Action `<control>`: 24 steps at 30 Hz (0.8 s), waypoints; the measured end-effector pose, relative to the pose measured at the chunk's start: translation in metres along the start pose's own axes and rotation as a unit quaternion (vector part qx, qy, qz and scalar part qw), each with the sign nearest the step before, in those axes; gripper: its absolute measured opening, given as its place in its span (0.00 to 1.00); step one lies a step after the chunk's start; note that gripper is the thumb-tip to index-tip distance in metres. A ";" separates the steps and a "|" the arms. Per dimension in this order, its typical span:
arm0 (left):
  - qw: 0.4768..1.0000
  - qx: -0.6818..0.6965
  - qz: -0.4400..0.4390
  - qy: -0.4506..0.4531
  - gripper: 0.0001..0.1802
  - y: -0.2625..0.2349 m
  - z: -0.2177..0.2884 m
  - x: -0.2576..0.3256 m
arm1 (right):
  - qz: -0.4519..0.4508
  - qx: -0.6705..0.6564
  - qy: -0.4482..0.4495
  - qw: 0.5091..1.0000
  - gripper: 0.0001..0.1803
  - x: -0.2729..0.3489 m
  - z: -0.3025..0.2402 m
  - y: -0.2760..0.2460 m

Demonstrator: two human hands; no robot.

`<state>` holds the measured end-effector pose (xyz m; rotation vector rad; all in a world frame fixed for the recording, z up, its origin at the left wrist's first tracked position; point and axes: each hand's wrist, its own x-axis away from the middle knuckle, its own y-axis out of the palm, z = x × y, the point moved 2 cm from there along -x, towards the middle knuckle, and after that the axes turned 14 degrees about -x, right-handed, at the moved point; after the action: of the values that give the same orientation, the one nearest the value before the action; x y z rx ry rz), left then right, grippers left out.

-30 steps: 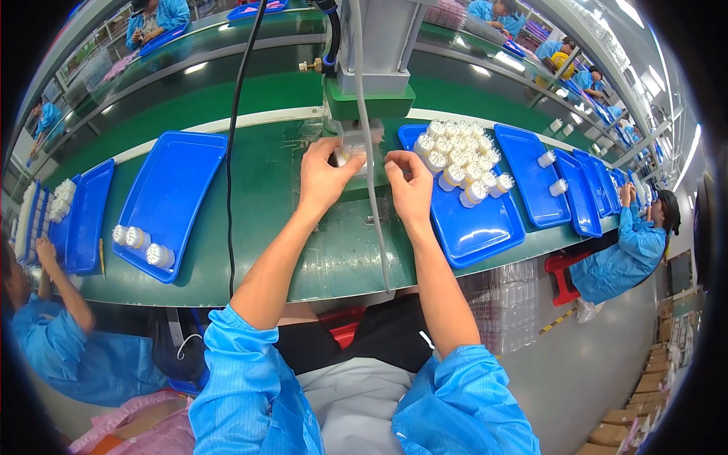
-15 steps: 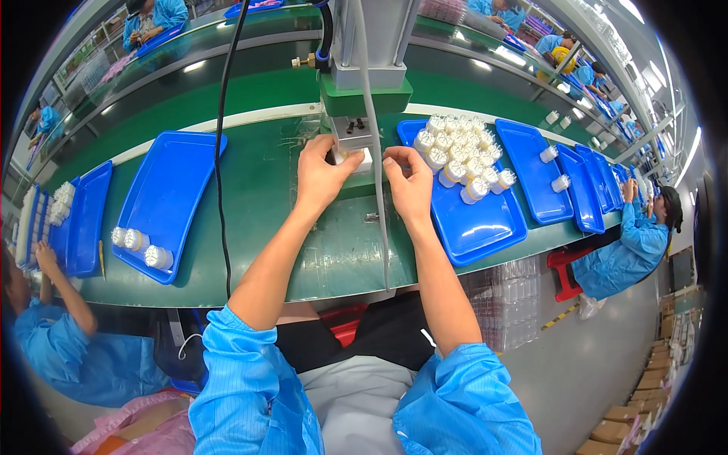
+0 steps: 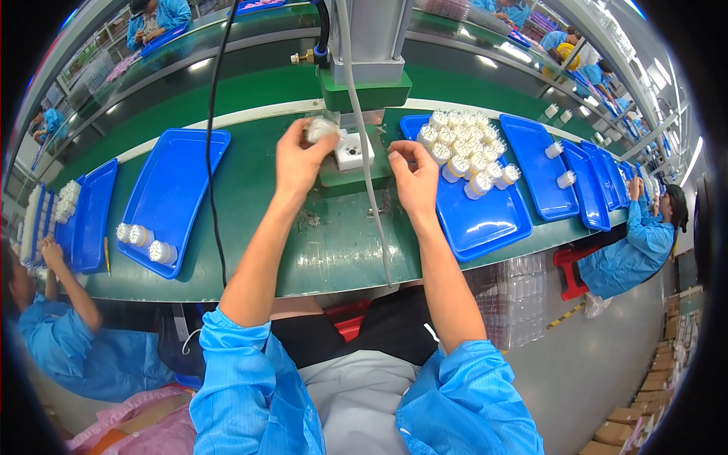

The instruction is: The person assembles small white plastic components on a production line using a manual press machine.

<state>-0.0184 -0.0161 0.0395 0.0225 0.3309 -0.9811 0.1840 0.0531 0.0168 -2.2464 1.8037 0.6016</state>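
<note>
Since the earlier frame the left hand [image 3: 297,155] has lifted a white cap [image 3: 321,128] off the white block [image 3: 354,151] under the press [image 3: 365,61], its grip pinching it, while the right hand [image 3: 413,176], fingers curled together empty, has drawn back just beside the block.

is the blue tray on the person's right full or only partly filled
Partly filled. The white cylindrical parts crowd the far end of the blue tray, while its near half is bare blue. The right hand is at its left edge.
</note>
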 end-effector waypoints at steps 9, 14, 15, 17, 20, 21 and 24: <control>0.942 -0.336 -0.013 -0.021 0.22 -0.099 0.002 0.016 | 0.002 -0.039 -0.022 0.999 0.09 -0.002 -0.011 -0.005; 0.889 -0.456 -0.036 -0.002 0.22 -0.117 0.002 0.018 | -0.002 -0.058 -0.020 0.998 0.09 -0.001 -0.010 -0.003; 0.886 -0.461 -0.047 -0.009 0.22 -0.116 0.001 0.017 | 0.000 -0.061 -0.021 0.998 0.09 -0.001 -0.010 -0.003; 0.881 -0.469 -0.058 -0.018 0.22 -0.115 0.004 0.016 | -0.005 -0.056 -0.016 0.998 0.09 -0.001 -0.011 -0.003; 0.879 -0.471 -0.071 -0.024 0.22 -0.114 0.004 0.018 | -0.018 -0.059 0.014 0.998 0.10 0.001 -0.015 -0.003; 0.881 -0.467 -0.074 -0.025 0.22 -0.113 0.002 0.019 | -0.018 -0.059 0.015 0.998 0.10 0.002 -0.014 -0.004; 0.890 -0.451 -0.070 -0.014 0.22 -0.115 -0.006 0.022 | -0.007 -0.061 0.004 0.998 0.09 0.000 -0.015 -0.004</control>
<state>-0.1027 -0.0972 0.0426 -0.8748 0.7443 -0.8900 0.1905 0.0476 0.0298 -2.3405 1.7985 0.7181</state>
